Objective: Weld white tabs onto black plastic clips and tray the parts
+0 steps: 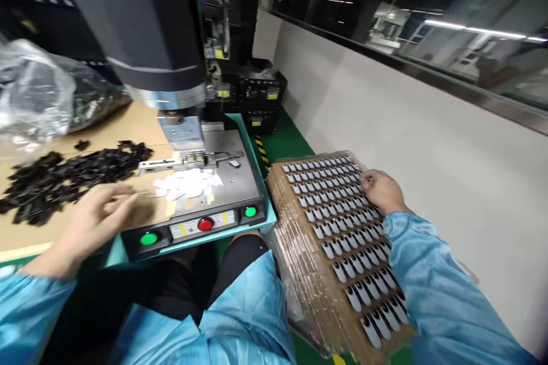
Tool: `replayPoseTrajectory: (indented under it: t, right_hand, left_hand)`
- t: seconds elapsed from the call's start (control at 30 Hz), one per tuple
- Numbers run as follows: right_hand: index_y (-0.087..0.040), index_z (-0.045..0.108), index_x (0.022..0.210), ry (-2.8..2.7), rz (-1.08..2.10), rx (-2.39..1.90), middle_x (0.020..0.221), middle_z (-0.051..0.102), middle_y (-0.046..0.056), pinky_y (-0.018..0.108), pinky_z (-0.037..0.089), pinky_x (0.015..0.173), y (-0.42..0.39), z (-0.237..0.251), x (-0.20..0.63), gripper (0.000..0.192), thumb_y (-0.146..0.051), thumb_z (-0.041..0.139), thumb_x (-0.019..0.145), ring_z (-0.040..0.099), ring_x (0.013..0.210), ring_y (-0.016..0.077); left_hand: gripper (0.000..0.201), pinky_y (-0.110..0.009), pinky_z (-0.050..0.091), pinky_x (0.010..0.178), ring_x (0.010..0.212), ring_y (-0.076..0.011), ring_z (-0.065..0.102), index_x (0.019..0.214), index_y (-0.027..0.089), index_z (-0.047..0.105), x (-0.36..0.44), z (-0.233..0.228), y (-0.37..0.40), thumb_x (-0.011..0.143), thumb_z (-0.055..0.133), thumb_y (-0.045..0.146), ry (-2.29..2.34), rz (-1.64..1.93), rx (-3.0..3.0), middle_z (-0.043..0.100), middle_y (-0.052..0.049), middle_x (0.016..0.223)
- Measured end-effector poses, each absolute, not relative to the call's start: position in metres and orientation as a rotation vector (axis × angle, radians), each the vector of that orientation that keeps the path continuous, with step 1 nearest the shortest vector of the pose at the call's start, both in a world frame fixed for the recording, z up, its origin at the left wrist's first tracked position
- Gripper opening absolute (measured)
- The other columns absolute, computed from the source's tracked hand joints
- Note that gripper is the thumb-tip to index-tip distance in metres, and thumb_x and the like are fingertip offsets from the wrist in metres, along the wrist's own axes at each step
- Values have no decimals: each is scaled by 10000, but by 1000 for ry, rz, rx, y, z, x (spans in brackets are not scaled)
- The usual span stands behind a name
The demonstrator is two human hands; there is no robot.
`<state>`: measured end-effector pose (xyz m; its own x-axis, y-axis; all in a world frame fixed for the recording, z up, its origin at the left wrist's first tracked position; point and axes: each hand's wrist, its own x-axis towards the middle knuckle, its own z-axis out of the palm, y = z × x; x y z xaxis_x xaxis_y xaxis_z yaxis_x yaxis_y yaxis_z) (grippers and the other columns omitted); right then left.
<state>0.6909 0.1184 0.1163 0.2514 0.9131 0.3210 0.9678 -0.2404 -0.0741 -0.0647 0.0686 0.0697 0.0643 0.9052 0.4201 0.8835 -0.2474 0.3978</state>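
My left hand [103, 211], blurred by motion, hovers beside a heap of small black pieces [85, 174] on the tan worktop. Its fingers curl in toward the thumb; anything between them is too smeared to see. At the right, my right hand [382, 189] is closed in a pinch over the far right edge of a tray [295, 222] holding rows of grey, elongated parts with dark ends. What the pinched fingers hold is hidden. A pile of flat white pieces [186, 183] lies on the machine's metal plate [240, 182], in front of a small metal fixture [194, 158].
A large machine head [166, 80] hangs above the fixture. Two green buttons [148, 238] and a red button [205, 224] line its base front. Clear plastic bags [38, 91] sit at left. Black bins [261, 94] stand behind; a white wall [342, 102] runs along the right.
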Motion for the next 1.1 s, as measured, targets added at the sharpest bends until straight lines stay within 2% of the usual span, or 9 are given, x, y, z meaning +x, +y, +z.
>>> replayPoseTrajectory:
  t: [0.17,0.23,0.33,0.4,0.5,0.63,0.8,1.1]
  right_hand:
    - [-199,740,1144,-2358,14,-1571,1168,693,59,296,479,920,185,119,496,179,-154,692,977,657,1003,201]
    - [-195,727,1153,-2516,130,-1455,1167,678,61,312,479,937,195,111,417,184,-157,717,973,650,1033,216]
    - [-194,669,1308,-2611,294,-1369,1267,635,84,325,488,965,200,92,328,374,-214,788,955,638,1093,230]
    - [-176,643,1338,-2600,309,-1375,1281,615,107,349,483,1015,199,77,292,448,-307,822,949,611,1153,254]
    - [-152,662,1298,-2554,191,-1454,1227,607,127,396,479,1038,196,57,270,426,-377,808,967,578,1165,291]
    - [-151,714,1229,-2476,73,-1416,1192,601,126,411,471,1056,191,37,270,224,-251,687,1029,555,1128,289]
    - [-142,733,1201,-2388,-31,-1329,1121,603,138,434,487,1010,183,23,272,206,-204,613,1046,528,1080,304]
    - [-161,704,979,-2317,-207,-1334,1005,592,129,420,495,915,177,15,270,161,-202,568,1054,523,980,290]
  left_hand:
    - [356,-426,507,987,1120,-268,633,1164,204,656,-22,67,112,1052,508,507,1611,708,2591,686,-88,1221]
    - [341,-425,494,995,1123,-273,624,1179,182,663,1,65,126,1064,493,455,1550,650,2635,687,-106,1204]
    - [321,-437,474,1010,1121,-279,593,1200,155,677,30,63,142,1075,472,366,1496,631,2700,680,-124,1222]
    - [297,-449,459,1004,1128,-285,572,1208,153,693,46,63,152,1064,482,306,1474,619,2744,682,-122,1239]
    - [282,-467,440,953,1106,-302,561,1206,158,716,62,64,169,1001,534,223,1444,516,2801,698,-128,1197]
    - [263,-461,422,941,1069,-304,566,1154,146,733,70,64,184,984,549,225,1382,371,2831,713,-143,1138]
    - [228,-456,411,911,1056,-311,578,1075,148,748,70,66,194,950,564,196,1343,261,2844,721,-147,1133]
    - [288,-457,401,919,1137,-338,601,1157,167,770,75,85,205,951,570,157,1245,3,2991,706,-167,1206]
